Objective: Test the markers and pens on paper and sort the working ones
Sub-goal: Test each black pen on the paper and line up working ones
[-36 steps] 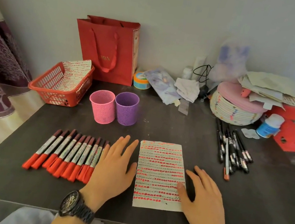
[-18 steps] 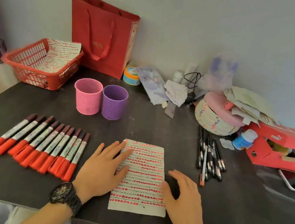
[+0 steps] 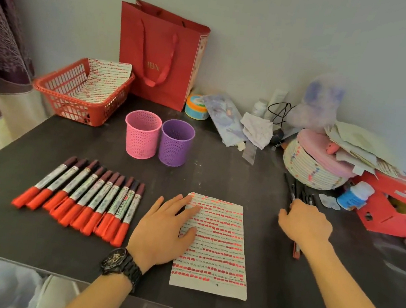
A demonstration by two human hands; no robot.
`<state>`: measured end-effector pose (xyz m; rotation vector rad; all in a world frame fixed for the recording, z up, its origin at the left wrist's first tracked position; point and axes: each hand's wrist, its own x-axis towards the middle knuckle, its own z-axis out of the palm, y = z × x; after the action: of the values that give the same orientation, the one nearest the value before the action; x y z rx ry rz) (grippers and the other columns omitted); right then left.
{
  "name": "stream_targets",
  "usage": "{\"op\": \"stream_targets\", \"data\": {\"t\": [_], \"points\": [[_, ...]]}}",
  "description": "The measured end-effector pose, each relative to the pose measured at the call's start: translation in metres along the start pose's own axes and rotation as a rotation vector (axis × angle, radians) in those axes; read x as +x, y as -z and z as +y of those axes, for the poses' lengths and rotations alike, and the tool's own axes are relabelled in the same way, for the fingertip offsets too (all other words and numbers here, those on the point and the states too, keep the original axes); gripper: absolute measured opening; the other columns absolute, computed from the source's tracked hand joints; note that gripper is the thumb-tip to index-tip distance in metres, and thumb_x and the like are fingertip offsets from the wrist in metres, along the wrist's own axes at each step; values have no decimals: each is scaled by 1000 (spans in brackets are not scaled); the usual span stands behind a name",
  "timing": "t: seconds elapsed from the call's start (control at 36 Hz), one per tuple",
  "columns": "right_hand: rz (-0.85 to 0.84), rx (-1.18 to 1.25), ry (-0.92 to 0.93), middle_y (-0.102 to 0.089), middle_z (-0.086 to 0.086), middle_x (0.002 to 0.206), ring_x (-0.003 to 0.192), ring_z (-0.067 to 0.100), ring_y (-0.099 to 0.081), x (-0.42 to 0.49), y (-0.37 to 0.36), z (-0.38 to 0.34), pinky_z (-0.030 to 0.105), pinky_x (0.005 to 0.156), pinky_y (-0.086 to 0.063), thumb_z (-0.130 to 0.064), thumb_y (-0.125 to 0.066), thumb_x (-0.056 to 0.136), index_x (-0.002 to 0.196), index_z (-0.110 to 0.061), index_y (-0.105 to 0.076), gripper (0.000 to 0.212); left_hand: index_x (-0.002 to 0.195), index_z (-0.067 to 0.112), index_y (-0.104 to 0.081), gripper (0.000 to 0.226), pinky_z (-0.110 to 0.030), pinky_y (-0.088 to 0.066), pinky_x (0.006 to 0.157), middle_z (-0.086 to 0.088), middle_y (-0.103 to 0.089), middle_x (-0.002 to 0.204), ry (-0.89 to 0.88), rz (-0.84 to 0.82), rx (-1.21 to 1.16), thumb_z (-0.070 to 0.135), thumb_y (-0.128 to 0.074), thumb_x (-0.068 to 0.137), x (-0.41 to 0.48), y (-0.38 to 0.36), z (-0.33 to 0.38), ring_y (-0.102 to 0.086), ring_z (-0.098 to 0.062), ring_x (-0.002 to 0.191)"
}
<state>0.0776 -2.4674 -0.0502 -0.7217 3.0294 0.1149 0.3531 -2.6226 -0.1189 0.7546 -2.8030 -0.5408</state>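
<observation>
A sheet of paper [image 3: 220, 247] covered in rows of red test marks lies on the dark table in front of me. My left hand [image 3: 165, 229] rests flat on its left edge, fingers straight. To its left lies a row of several red-capped markers [image 3: 86, 197]. My right hand [image 3: 306, 226] is over the bunch of black pens [image 3: 293, 187] to the right of the paper. Its fingers curl down onto them, and their tips are hidden. A pink mesh cup [image 3: 141, 137] and a purple mesh cup [image 3: 175, 144] stand side by side behind the markers.
A red basket [image 3: 57, 86] holding a marked sheet sits at the back left, beside a red paper bag [image 3: 158, 53]. A woven basket [image 3: 307, 166], a white bottle [image 3: 353, 196] and a red shoe box [image 3: 398, 207] crowd the right side.
My right hand left the paper's right edge and moved right and away onto the black pens. My left hand slid from beside the paper onto its left edge.
</observation>
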Motion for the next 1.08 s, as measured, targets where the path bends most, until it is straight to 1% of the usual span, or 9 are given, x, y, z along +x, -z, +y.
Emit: {"op": "stream_targets", "data": {"t": [0.22,0.33,0.42,0.5,0.64,0.75,0.86,0.94,1.08], "points": [[-102,69,-6,-65,15,112,102,36,-62,12,-2,-6,35,72,-43,-37,-58,94,93,-11,-56,26,158,44,-21,59,-35,8,124,16,-8,168,4,-6,-5,58,-31,101,1,-1,-1,-2,-6,154],[-165,275,17,-67,9,70,69,26,-62,11,2,-5,31,57,-42,-33,-60,91,64,-9,-54,36,157,45,-20,59,-35,9,124,17,-7,168,5,-12,-3,59,-30,101,0,-2,-2,-1,-5,154],[-215,629,-20,-66,5,53,53,21,-62,-3,1,-9,30,59,-51,-28,-57,92,65,-8,-60,34,157,46,-19,59,-34,10,123,18,-6,167,5,-7,-4,60,-29,100,1,-3,-2,0,-4,154],[-326,1058,-76,-75,5,68,48,9,-57,-33,-1,-15,24,50,-51,-20,-56,95,85,-5,-64,20,156,46,-20,59,-32,10,122,18,-7,168,5,-4,-15,59,-30,100,-1,-3,-2,-1,-4,154],[-376,1517,-42,-77,15,90,63,17,-69,-103,-6,-20,27,58,-57,-8,-56,99,97,-2,-64,11,157,44,-20,57,-30,9,122,15,-6,168,2,2,-11,53,-33,102,-4,0,-1,-4,-6,154],[-417,1801,-72,-76,18,94,66,20,-70,-161,-15,-21,28,58,-59,-1,-55,97,85,-13,-73,24,154,44,-31,52,-32,-7,126,16,-14,167,6,46,-156,47,-41,103,-11,8,4,-13,-5,152],[-432,1907,-72,-74,14,86,59,18,-67,-206,-20,-24,26,54,-57,-16,-69,74,78,-15,-77,9,146,42,-45,45,-19,-21,118,26,-28,157,59,134,-338,48,-44,101,-41,15,17,-18,7,146],[-385,1934,-86,-71,14,78,56,20,-65,-230,-32,-20,27,52,-56,-14,-70,69,82,-12,-79,16,135,39,-57,39,-7,-24,110,28,-45,144,6,219,-410,50,-42,100,-78,16,40,-33,3,141],[-401,1929,-34,-73,17,86,62,23,-67,-257,-45,-16,29,58,-57,-27,-89,65,93,-12,-79,33,108,33,-65,25,-19,-46,88,23,-61,105,-51,200,-410,45,-44,100,-116,11,75,-57,-2,102]]}}
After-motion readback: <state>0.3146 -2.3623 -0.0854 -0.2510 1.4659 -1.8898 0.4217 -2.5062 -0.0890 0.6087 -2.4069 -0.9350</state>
